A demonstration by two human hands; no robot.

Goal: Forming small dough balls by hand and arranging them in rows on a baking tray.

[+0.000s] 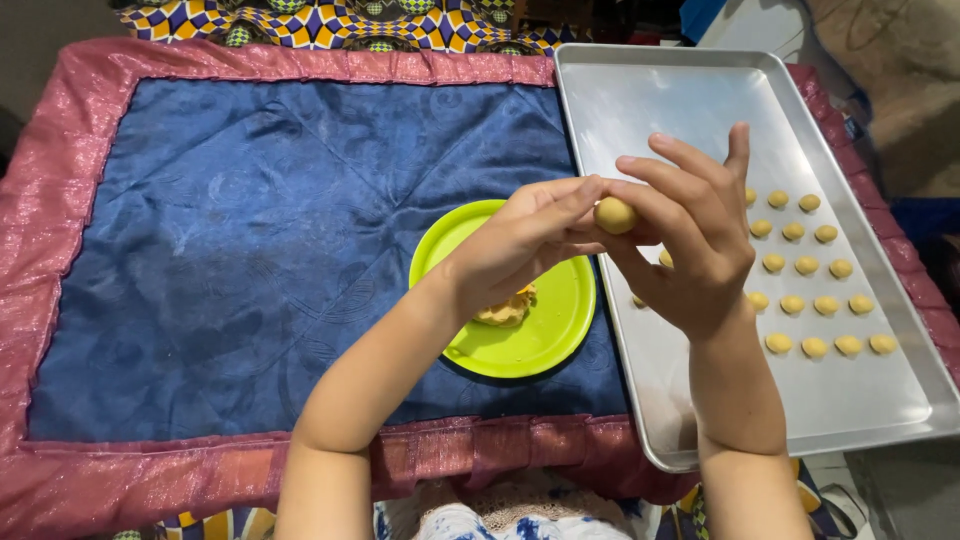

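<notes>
Far left and across the middle: blue quilted cloth [250, 250] with a shiny pink border, spread flat. On its right part, a lime green plate [545, 325], round, holding a lump of yellow dough [508, 311] near its left side, partly hidden under the wrist. Above the plate, left hand [525, 240] raised, fingers curled, tips pressed against a small dough ball [615, 215]. Just right of it, right hand [690, 240], palm up, fingers bent around the same ball, so the ball pinched between both hands, in the air over the seam of plate and tray. Further right, metal baking tray [640, 95], rectangular, resting over the cloth's right edge. In its right half, rows of small dough balls [805, 265], well apart from one another; a few more possibly hidden behind the right hand.
</notes>
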